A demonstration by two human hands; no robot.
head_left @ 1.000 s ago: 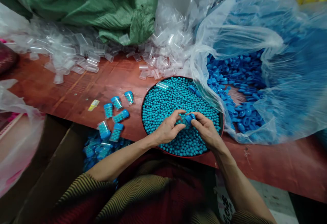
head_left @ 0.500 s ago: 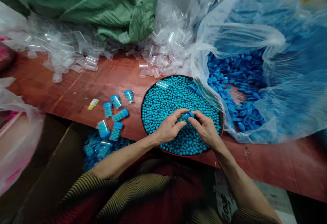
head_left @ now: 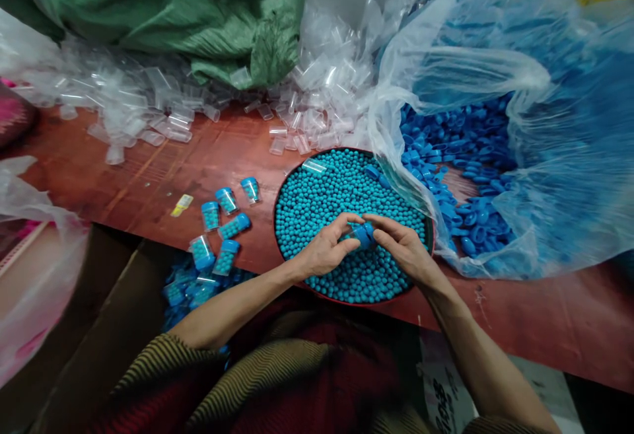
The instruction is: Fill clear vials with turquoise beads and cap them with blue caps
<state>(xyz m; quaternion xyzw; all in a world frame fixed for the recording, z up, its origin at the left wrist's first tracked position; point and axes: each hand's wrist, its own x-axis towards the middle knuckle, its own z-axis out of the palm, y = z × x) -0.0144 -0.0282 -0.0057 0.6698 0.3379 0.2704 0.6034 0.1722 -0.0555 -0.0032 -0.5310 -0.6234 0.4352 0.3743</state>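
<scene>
Hands (head_left: 324, 248) at blue-capped vial (head_left: 362, 234); turquoise beads (head_left: 337, 189) below

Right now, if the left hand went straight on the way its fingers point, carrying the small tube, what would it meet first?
Probably the right hand, whose fingertips are close by the blue cap on the tube, ahead of the left hand; depth is hard to judge.

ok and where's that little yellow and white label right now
In the head view, the yellow-and-white label lies left of centre on the red tabletop, just to the left of the group of blue-capped vials.
</scene>
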